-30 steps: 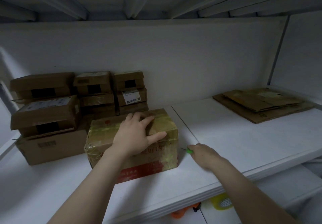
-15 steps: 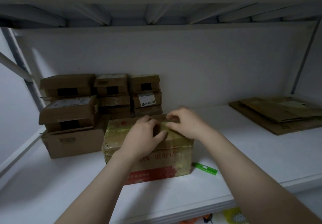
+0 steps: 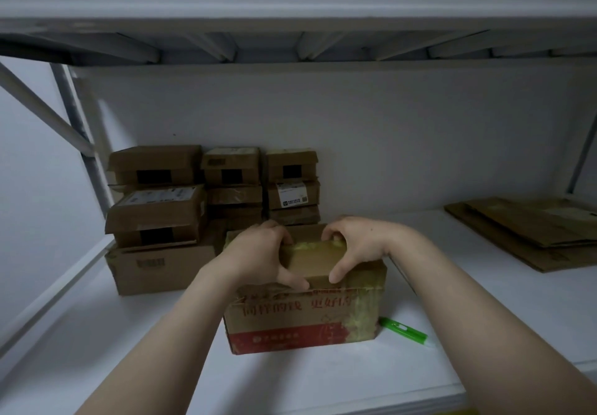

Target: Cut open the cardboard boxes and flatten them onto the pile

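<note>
A taped cardboard box [image 3: 303, 314] with red print stands on the white shelf [image 3: 323, 379] in front of me. My left hand [image 3: 258, 256] and my right hand [image 3: 355, 246] both grip its near top flap [image 3: 315, 261], fingers curled over the flap's far edge and thumbs on its near edge. The flap is lifted a little along the top seam. A green box cutter [image 3: 402, 330] lies on the shelf just right of the box, touched by neither hand. A pile of flattened cardboard [image 3: 529, 230] lies at the far right of the shelf.
Several closed cardboard boxes [image 3: 200, 201] are stacked against the back wall, left of and behind the taped box. A white upright and diagonal brace [image 3: 74, 130] stand at the left. Another shelf [image 3: 290, 26] hangs low overhead.
My right hand put the green cutter down beside the box and came up onto the top. Both hands now grip the near flap, which has started to lift.
</note>
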